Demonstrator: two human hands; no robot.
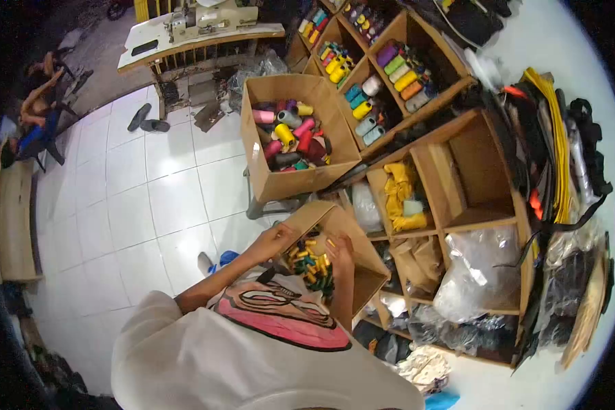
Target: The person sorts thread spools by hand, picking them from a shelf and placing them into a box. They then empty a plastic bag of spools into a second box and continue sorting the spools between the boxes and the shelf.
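- White floor tiles [137,198] run from the wearer's body out to a sewing table [198,34] at the far edge, with wooden shelving [458,171] along the right side
- Left hand [277,239]: curled over the near-left rim of a small cardboard box [362,256], fingers closed on the edge in a grip
- Right hand [339,249]: placed at the right side of the same box, fingers bent over its contents; whether it pinches a spool cannot be determined
- Thread spools [311,263]: yellow, green and dark, packed inside the small box, lying between the two hands and touching the right-hand fingers
- The small box is tilted, held close against the chest, just above the printed shirt [280,314]
- Large cardboard box [301,133]: stands beyond the hands on a low support, open at the top, filled with pink, yellow, grey and dark spools; apart from the small box
- Shelf cubbies above the large box hold further cones of thread [389,75] in rows
- Right of the hands, lower cubbies contain yellow fabric [400,195] and clear plastic bags [478,266]; the shelf front sits just beside the small box's right flap
- Open room lies on the left, over the tiles; a pair of sandals [147,119] rests there, well apart from the hands
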